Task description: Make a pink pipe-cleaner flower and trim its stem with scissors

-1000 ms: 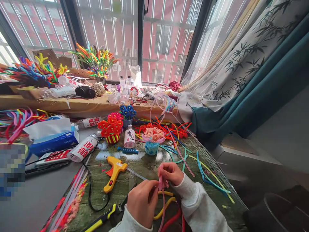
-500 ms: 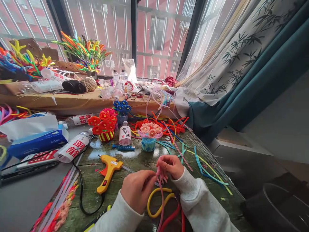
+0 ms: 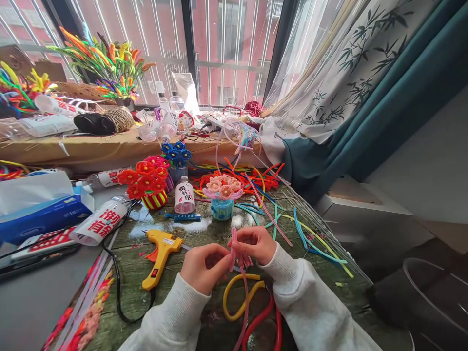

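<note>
A pink pipe cleaner [image 3: 233, 249] stands between both of my hands above the green table [image 3: 197, 233]. My left hand [image 3: 203, 267] pinches its folded upper part. My right hand [image 3: 254, 244] is closed round a small bundle of pink loops on the same piece. Its long tail hangs down toward me, crossing a yellow pipe cleaner loop [image 3: 239, 297] and a red pipe cleaner [image 3: 261, 319] that lie on the table beneath my wrists.
A yellow glue gun [image 3: 161, 253] with a black cord lies left of my hands. Behind are small pipe-cleaner flower pots in pink [image 3: 222, 195], red [image 3: 148, 183] and blue [image 3: 177, 156], small bottles, loose coloured pipe cleaners, a tissue pack [image 3: 40, 207] and a curtain [image 3: 351, 97] at right.
The view has shifted, so everything sits lower left in frame. My hands have lifted the pink pipe cleaner a little and my left hand's fingers have turned toward it.
</note>
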Motion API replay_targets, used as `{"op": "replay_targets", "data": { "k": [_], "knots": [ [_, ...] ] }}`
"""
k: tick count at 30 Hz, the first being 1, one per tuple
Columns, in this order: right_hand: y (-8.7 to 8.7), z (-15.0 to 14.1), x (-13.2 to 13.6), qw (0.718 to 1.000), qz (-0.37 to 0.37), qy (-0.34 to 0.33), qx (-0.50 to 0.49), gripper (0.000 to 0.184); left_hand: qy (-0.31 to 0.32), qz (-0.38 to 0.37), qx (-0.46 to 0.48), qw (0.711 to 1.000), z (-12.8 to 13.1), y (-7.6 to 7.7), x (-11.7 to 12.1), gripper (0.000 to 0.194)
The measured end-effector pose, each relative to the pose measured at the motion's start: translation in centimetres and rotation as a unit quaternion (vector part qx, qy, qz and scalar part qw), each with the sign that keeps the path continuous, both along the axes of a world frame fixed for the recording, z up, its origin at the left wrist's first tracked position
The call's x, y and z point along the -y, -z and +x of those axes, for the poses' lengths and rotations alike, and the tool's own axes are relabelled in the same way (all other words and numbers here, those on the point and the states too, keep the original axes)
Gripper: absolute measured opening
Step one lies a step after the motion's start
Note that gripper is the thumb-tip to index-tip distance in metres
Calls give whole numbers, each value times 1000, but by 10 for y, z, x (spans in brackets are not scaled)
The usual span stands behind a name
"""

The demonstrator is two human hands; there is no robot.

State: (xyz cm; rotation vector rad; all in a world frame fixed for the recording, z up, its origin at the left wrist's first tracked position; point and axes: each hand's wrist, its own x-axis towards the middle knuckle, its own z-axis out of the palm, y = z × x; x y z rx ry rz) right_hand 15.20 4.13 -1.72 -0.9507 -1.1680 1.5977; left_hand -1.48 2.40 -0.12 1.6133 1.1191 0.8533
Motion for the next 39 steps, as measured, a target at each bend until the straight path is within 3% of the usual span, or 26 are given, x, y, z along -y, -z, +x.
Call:
{"op": "replay_targets", "data": {
  "k": [7,12,22,29,39],
  "knots": [
    [-2,1,5,998,-2,-57,35,41,-59,33,7,998,-8,-5,-6,30],
    [-2,-2,11,991,-7,-120,58,37,-49,56,15,997,-6,-3,-8,30],
    [-4,1,14,979,-17,-187,78,36,-75,109,-29,991,-8,-12,-3,28],
    [-6,5,16,974,-22,-207,95,38,-78,135,-64,986,-9,-8,-4,25],
    [-3,5,13,969,-29,-237,66,35,-63,92,-18,994,-9,-11,-4,22]
  ]
}}
